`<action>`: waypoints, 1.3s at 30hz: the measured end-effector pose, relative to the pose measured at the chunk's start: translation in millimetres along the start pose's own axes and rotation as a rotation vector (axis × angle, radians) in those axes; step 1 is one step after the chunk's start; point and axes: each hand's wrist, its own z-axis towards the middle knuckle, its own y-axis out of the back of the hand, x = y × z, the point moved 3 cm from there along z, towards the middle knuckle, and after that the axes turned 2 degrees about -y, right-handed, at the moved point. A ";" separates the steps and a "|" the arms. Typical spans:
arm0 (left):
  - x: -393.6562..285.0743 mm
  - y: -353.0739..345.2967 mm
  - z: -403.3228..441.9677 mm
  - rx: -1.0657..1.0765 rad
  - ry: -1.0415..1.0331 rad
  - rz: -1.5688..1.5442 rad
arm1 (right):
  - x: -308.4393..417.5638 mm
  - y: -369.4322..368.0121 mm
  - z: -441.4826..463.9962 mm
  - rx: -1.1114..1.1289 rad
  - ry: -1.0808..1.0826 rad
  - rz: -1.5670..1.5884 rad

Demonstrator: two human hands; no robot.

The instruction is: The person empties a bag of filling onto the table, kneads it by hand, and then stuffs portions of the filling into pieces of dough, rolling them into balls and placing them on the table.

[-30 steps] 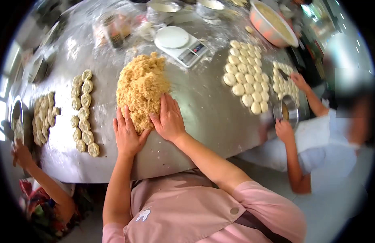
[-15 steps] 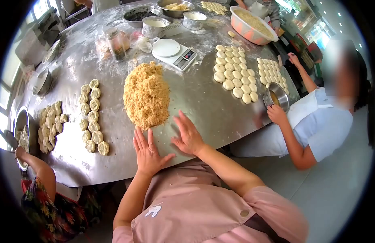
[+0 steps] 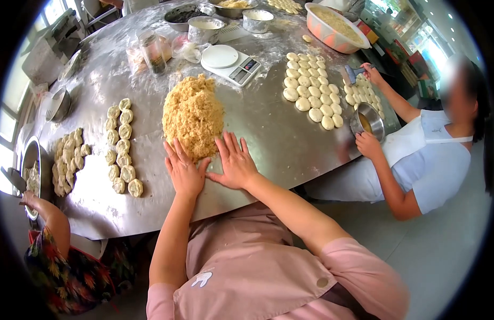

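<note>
Crumbly yellow dough: through the head camera I see this loose mound [image 3: 192, 114] heaped on the metal table [image 3: 273, 149], directly ahead of the fingers.
Left hand: my view shows it [image 3: 185, 175] palm down, fingers spread and gripping nothing, their tips meeting the mound's near left edge.
Right hand: it [image 3: 236, 168] is likewise outspread and released, fingertips at the near right edge; I cannot tell how firmly they press.
Thumbs: they point toward each other, close together, just nearer than the mound.
Left of the fingers: I see a double column of rounded dough pieces [image 3: 125, 131], then a cluster of pale pieces [image 3: 68, 157].
Ahead of the fingers: past the mound stand a white scale [image 3: 219, 56] and a clear jar [image 3: 152, 56].
Right of the fingers: I see rows of smooth dough balls [image 3: 315, 91]; farther out, a co-worker's hand [image 3: 368, 145] steadies a metal bowl [image 3: 379, 128].
</note>
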 end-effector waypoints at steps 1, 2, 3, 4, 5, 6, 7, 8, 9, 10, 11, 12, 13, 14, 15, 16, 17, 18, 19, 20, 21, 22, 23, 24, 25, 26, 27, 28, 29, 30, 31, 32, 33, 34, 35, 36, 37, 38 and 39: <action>5.5 -4.5 0.3 -0.014 0.007 -0.028 | 0.6 0.4 6.4 0.007 -0.016 -0.001; 10.4 -6.1 1.6 -0.029 0.012 -0.053 | -0.3 -0.8 11.6 0.003 -0.031 0.002; 6.8 -1.4 2.3 -0.069 0.027 -0.052 | -1.4 -2.8 16.8 -0.001 -0.043 0.008; 3.4 0.7 3.2 -0.063 0.016 -0.132 | -1.2 -6.7 21.9 -0.003 -0.048 0.015; 1.8 3.2 2.9 -0.061 0.012 -0.207 | -3.3 -12.8 25.1 -0.092 -0.036 -0.003; 3.7 6.5 1.6 -0.067 0.020 -0.271 | -1.0 -8.8 27.7 -0.159 -0.015 0.023; 4.6 6.0 -0.8 -0.098 -0.036 -0.210 | -1.9 -11.8 29.6 -0.238 0.019 0.053; 6.5 4.3 -3.1 -0.124 -0.083 -0.136 | -3.3 -14.4 29.4 -0.265 0.062 0.088; 8.3 6.7 -3.5 -0.108 -0.061 -0.187 | -4.4 -17.0 30.5 -0.288 0.105 0.130; 10.0 9.7 -5.4 -0.094 -0.034 -0.241 | -4.9 -19.2 30.3 -0.325 0.141 0.149; 9.9 13.5 -9.2 -0.149 -0.058 -0.286 | -5.4 -17.9 28.4 -0.362 0.168 0.165; 13.4 22.4 -11.5 -0.208 -0.101 -0.335 | -2.7 -11.3 25.2 -0.373 0.186 0.202; 21.2 40.4 -16.6 -0.259 -0.076 -0.263 | -3.5 -9.9 22.2 -0.374 0.162 0.232; 23.1 58.5 -26.1 -0.301 -0.061 -0.201 | -9.8 -14.6 20.5 -0.396 0.155 0.228; 27.4 69.2 -33.3 -0.330 -0.055 -0.150 | -11.5 -14.9 19.5 -0.395 0.158 0.234; 41.7 77.8 -39.6 -0.410 -0.022 -0.098 | -12.1 -12.6 18.5 -0.396 0.150 0.233; 57.1 87.0 -46.9 -0.487 0.008 -0.048 | -10.8 -11.3 19.1 -0.348 0.166 0.224; 72.3 94.0 -51.1 -0.525 0.094 -0.026 | -9.3 -9.4 20.6 -0.304 0.178 0.215; 86.1 99.1 -53.1 -0.533 0.214 -0.054 | -10.3 -7.5 20.5 -0.261 0.180 0.201; 96.0 103.9 -54.9 -0.506 0.293 -0.006 | -10.1 -7.1 19.7 -0.228 0.211 0.245; 102.9 106.1 -56.6 -0.495 0.372 0.046 | -7.5 -6.5 20.2 -0.197 0.240 0.283; 110.9 104.8 -58.2 -0.473 0.430 0.075 | -5.6 -5.2 20.9 -0.165 0.270 0.322; 115.0 102.4 -58.3 -0.432 0.465 0.103 | -5.7 -3.0 20.2 -0.183 0.243 0.368; 116.9 101.5 -57.5 -0.390 0.501 0.136 | -4.3 -2.4 18.3 -0.200 0.217 0.419; 117.5 100.1 -55.2 -0.360 0.497 0.163 | -1.2 -1.8 17.7 -0.217 0.194 0.471; 116.8 99.1 -52.0 -0.331 0.498 0.193 | 2.1 2.6 19.5 -0.243 0.149 0.421; 116.2 98.5 -49.8 -0.303 0.532 0.155 | 8.2 11.7 22.9 -0.268 0.109 0.371; 116.4 96.5 -49.4 -0.307 0.543 0.156 | 10.8 16.6 25.2 -0.292 0.072 0.323; 116.2 93.9 -50.0 -0.304 0.531 0.117 | 10.3 13.1 25.6 -0.233 0.078 0.302; 115.3 92.0 -49.2 -0.303 0.514 0.079 | 11.3 10.4 24.7 -0.179 0.068 0.308; 112.1 89.8 -47.7 -0.277 0.521 0.031 | 13.0 8.0 24.4 -0.131 0.057 0.316; 106.1 88.3 -47.1 -0.252 0.527 -0.017 | 12.4 6.4 23.5 -0.083 0.045 0.324; 99.3 87.4 -43.9 -0.229 0.535 -0.065 | 10.3 6.1 22.8 -0.057 0.067 0.357; 93.8 86.6 -39.8 -0.185 0.580 -0.176 | 6.1 7.8 22.3 -0.025 0.050 0.405; 87.0 87.3 -35.9 -0.142 0.629 -0.287 | 1.4 10.4 21.7 0.010 0.037 0.452; 81.2 84.9 -34.8 -0.098 0.679 -0.399 | -1.0 13.9 21.1 0.048 0.023 0.498; 77.5 76.8 -36.0 -0.151 0.645 -0.703 | -2.5 19.7 20.4 0.072 -0.008 0.535; 72.2 71.8 -35.1 -0.068 0.736 -0.923 | -2.5 28.7 20.0 0.097 -0.037 0.570; 64.3 69.9 -31.3 0.016 0.822 -1.145 | -2.9 35.2 18.8 0.122 -0.065 0.604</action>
